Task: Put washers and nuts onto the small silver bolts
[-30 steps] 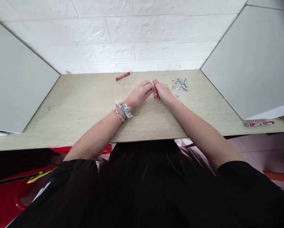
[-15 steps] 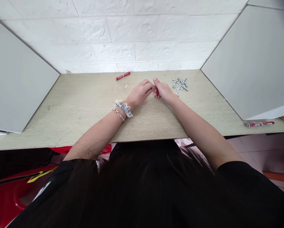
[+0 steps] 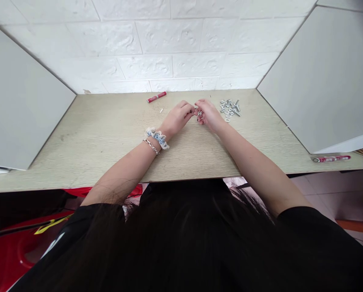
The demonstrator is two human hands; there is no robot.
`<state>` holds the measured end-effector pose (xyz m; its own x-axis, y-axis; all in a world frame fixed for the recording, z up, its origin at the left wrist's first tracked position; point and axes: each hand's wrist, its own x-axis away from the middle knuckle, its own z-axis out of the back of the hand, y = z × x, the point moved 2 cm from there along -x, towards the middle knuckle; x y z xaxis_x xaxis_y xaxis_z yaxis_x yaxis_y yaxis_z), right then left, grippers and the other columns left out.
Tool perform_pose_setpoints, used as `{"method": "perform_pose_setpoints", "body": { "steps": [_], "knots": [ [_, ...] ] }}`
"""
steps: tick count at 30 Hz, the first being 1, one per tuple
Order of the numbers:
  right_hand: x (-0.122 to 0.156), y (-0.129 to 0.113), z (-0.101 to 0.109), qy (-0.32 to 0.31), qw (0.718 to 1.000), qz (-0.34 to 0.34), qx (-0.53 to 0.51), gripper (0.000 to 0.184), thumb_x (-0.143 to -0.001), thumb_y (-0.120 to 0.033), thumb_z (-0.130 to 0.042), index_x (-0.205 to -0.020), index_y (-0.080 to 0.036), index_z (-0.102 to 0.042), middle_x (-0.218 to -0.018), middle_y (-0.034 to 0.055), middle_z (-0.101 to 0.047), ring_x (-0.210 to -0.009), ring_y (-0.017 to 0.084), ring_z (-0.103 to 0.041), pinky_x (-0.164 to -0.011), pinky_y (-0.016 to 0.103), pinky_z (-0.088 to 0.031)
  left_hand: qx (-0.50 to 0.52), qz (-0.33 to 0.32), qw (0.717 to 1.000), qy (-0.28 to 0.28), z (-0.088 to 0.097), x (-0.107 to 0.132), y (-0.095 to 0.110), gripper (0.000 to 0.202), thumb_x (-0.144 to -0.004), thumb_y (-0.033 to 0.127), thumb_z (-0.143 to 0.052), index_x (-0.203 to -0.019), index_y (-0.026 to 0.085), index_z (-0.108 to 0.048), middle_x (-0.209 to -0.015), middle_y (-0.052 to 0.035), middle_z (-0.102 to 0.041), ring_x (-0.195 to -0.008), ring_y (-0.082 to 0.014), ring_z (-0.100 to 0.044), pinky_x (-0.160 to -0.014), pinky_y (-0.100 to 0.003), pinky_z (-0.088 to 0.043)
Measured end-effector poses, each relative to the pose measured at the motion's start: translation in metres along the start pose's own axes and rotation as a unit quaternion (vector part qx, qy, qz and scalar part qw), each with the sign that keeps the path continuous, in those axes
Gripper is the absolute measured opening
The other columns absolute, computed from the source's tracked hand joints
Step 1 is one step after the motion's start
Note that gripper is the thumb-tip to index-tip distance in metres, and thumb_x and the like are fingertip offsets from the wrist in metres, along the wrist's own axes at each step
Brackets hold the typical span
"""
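Note:
Above the middle of the table my two hands meet at the fingertips. My left hand (image 3: pixel 178 117) is closed, its thumb and fingers pinched together. What it grips, if anything, is hidden. A small shiny metal fastener (image 3: pixel 199 114) shows between the curled fingers of my right hand (image 3: pixel 211 114); whether it is a nut or a bolt's head I cannot make out. Just right of that hand lies a loose pile of silver bolts (image 3: pixel 236 108), nuts and flat washers (image 3: pixel 227 120).
A red tube (image 3: pixel 156 97) lies near the white brick wall (image 3: pixel 157 65), with a white scrap (image 3: pixel 161 110) by it. Grey panels (image 3: pixel 26 89) flank the table (image 3: pixel 108 121) on both sides. Another red tube (image 3: pixel 332 158) rests at the front right edge.
My right thumb has come down from its raised position and the right fingers have loosened a little, showing more of the metal piece. The left hand has barely shifted.

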<state>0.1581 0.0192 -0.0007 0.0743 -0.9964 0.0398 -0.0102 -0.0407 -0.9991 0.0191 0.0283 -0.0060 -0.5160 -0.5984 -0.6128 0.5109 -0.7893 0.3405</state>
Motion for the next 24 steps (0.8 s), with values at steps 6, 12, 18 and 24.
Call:
{"method": "perform_pose_setpoints", "body": {
  "steps": [6, 12, 18, 24],
  "knots": [
    [-0.001, 0.008, -0.003, 0.004, 0.999, -0.029, 0.034, 0.038, -0.081, -0.052, -0.056, -0.069, -0.020, -0.040, -0.049, -0.0074, -0.033, -0.038, 0.005, -0.026, -0.036, 0.019, -0.018, 0.007, -0.005, 0.999, -0.033, -0.003, 0.000, -0.002, 0.008, -0.088, 0.017, -0.050, -0.087, 0.017, -0.058, -0.090, -0.0042, -0.056, -0.085, -0.0141, -0.054, -0.078, -0.028, -0.043],
    [-0.002, 0.006, 0.002, 0.087, 0.969, 0.101, 0.210, 0.023, -0.084, -0.030, -0.051, -0.065, -0.018, -0.049, -0.059, -0.0018, -0.046, -0.060, 0.012, -0.044, -0.060, 0.023, -0.038, 0.010, 0.047, 0.999, 0.000, -0.003, 0.000, -0.005, 0.005, -0.087, 0.016, -0.052, -0.086, 0.018, -0.057, -0.090, -0.0044, -0.058, -0.083, -0.0141, -0.053, -0.076, -0.028, -0.042],
    [-0.003, 0.014, 0.003, 0.065, 0.935, 0.135, 0.323, 0.020, -0.075, -0.007, -0.039, -0.081, -0.019, -0.054, -0.076, 0.0022, -0.054, -0.080, 0.018, -0.049, -0.083, 0.033, -0.039, 0.011, 0.093, 0.995, 0.033, 0.000, -0.001, -0.009, 0.001, -0.085, 0.018, -0.055, -0.085, 0.018, -0.055, -0.085, -0.0036, -0.059, -0.081, -0.0149, -0.053, -0.075, -0.029, -0.041],
    [-0.011, 0.023, 0.003, 0.019, 0.906, 0.217, 0.363, 0.032, -0.071, -0.003, -0.037, -0.094, -0.018, -0.055, -0.101, 0.0083, -0.056, -0.089, 0.020, -0.053, -0.086, 0.037, -0.042, 0.002, 0.110, 0.994, 0.025, 0.003, -0.001, -0.006, 0.005, -0.088, 0.022, -0.053, -0.085, 0.018, -0.055, -0.086, -0.0034, -0.061, -0.081, -0.0138, -0.053, -0.074, -0.027, -0.042]
  ]
}}
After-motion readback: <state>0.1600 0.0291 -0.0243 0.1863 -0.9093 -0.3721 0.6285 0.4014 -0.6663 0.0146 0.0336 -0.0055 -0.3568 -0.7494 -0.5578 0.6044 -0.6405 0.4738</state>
